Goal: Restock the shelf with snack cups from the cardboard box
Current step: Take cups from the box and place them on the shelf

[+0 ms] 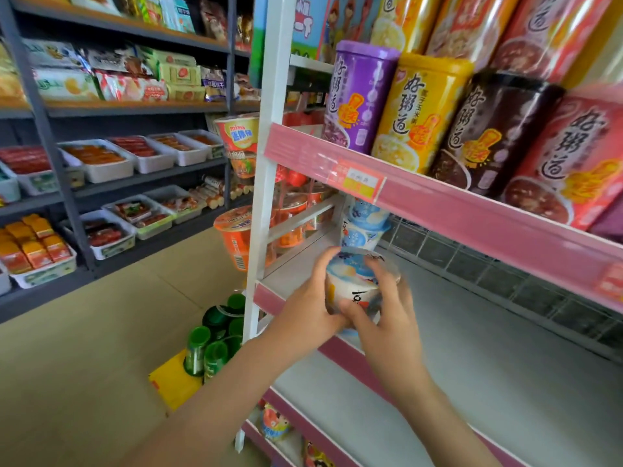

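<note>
You hold the snack cup [357, 281] in both hands, over the front left corner of the shelf [488, 332], a white board with a pink front edge. The cup is white with a blue-printed lid and is tilted so that the lid faces you. Whether its base touches the board you cannot tell, since your fingers cover it. Your left hand [310, 298] has a grasping grip on the cup's left side, fingers curled round the rim. Your right hand [387, 318] grips it from the right and below, thumb across the front wall. The picture is a little blurred around the hands.

Just behind the cup, two cups of the same kind [365, 224] stand stacked one on the other at the left end of the same shelf. The rest of that board is bare white, with a wire back panel behind it.

On the shelf above stand tall tubs in a row: purple [360, 99], yellow [418, 112], dark brown [492, 133] and red [569, 156]. A price label [359, 182] sits on that shelf's pink rail.

At the left end of the rack hang orange noodle cups [236, 237]. Below them, green bottles [215, 342] stand on the floor beside a yellow box [172, 382]. Across the aisle a grey rack [135, 176] carries white trays [111, 160] of packed snacks.
</note>
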`<state>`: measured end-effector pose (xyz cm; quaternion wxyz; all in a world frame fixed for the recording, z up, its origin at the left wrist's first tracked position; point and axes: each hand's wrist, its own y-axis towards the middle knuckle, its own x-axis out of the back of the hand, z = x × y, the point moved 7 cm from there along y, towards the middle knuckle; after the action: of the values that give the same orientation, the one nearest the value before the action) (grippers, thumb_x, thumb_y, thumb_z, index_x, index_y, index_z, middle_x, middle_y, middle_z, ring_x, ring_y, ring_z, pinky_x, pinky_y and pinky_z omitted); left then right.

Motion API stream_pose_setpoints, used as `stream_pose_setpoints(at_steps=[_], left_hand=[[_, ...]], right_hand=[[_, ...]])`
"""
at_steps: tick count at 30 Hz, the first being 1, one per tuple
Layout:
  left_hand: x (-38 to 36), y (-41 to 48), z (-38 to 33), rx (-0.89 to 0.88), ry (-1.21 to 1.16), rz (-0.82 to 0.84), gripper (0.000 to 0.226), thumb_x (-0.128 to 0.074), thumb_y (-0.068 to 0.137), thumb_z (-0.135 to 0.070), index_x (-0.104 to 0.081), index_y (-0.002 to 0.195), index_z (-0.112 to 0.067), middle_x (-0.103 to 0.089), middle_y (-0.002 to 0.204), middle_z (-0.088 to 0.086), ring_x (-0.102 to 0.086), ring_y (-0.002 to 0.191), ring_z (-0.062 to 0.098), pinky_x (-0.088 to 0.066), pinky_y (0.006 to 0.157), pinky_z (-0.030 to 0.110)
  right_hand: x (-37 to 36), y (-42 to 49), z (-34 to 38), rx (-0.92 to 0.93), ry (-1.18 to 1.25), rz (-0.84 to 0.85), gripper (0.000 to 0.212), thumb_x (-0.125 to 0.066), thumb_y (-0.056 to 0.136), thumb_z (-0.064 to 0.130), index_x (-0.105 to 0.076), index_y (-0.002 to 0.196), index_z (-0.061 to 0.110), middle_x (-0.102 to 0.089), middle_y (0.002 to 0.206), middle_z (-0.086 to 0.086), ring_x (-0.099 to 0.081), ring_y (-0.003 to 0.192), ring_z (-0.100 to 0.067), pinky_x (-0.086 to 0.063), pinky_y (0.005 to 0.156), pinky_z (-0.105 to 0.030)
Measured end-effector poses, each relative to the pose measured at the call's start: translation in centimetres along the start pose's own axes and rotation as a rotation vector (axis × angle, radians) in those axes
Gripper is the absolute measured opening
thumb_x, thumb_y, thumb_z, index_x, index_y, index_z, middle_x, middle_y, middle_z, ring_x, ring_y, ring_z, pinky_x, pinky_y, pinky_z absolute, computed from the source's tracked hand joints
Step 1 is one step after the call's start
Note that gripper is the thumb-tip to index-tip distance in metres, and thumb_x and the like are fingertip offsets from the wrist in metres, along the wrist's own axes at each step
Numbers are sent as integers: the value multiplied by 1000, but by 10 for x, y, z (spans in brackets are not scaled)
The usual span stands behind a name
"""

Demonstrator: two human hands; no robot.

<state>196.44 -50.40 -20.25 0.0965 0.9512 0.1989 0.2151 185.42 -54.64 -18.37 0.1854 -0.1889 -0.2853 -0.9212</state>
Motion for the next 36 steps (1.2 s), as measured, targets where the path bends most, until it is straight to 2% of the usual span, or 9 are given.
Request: stream_pose_setpoints(at_steps=[6,9,11,13,17,22,25,30,36], left_hand=[[-28,32,-11,-217,337,117,48,-57,90,-13,-47,134,-28,-44,134,3,-50,117,17,-37,95,13],[-39,40,-5,-230,550,86,53,-50,94,-8,-41,140,-33,-21,151,10,-40,131,25,-39,104,33],[-41,43,-3,-175,733,50,56,-46,95,-5,-38,142,-33,3,157,16,-20,141,32,-31,111,39],[-43,43,-20,-343,840,-69,55,-42,86,6,-52,134,-19,-15,155,20,-29,138,37,-36,109,46],[-50,42,-31,-680,877,-150,42,-38,69,-7,-75,87,-5,-72,100,9,-71,85,23,-59,60,35],[-48,51,-26,-748,945,-141,41,-38,67,-8,-75,84,-8,-73,92,5,-72,80,17,-56,52,26],[-50,62,-26,-745,898,-128,43,-35,67,-7,-73,86,-8,-73,92,4,-71,79,15,-55,48,26],[-63,87,-22,-713,891,-80,33,-63,56,9,-69,85,-6,-70,85,8,-70,69,23,-55,46,31],[-90,119,-21,-714,946,-126,30,-57,53,8,-67,78,-5,-65,75,8,-66,65,26,-52,40,32]], right_hand=[[20,10,-31,-66,-144,-108,42,-64,88,13,-56,127,24,-45,124,-4,-55,81,6,-34,69,5],[21,13,-46,-74,-320,-22,47,-53,95,17,-43,140,26,-26,149,-15,-56,114,-25,-35,87,-5],[23,17,-54,-67,-521,21,51,-48,97,26,-32,146,27,-2,157,-18,-26,141,-33,-30,108,-30],[28,25,-47,93,-705,-45,57,-62,89,13,-41,142,13,-12,155,-22,-9,144,-31,-19,114,-41],[15,37,-49,405,-894,-8,68,-88,49,0,-66,113,-2,-67,114,-19,-65,106,-31,-44,94,-48],[12,38,-34,495,-918,-153,28,-55,68,6,-72,90,2,-73,85,-11,-71,77,-24,-56,71,-29],[15,46,-33,434,-901,-165,41,-32,64,7,-71,73,8,-71,70,-5,-69,64,-19,-54,60,-23],[31,57,-36,466,-964,-234,28,-79,35,0,-65,58,9,-62,51,-5,-62,44,-20,-41,37,-18],[41,80,-56,517,-1067,-294,32,-73,26,-8,-59,50,7,-56,43,-7,-57,39,-23,-40,36,-19]])
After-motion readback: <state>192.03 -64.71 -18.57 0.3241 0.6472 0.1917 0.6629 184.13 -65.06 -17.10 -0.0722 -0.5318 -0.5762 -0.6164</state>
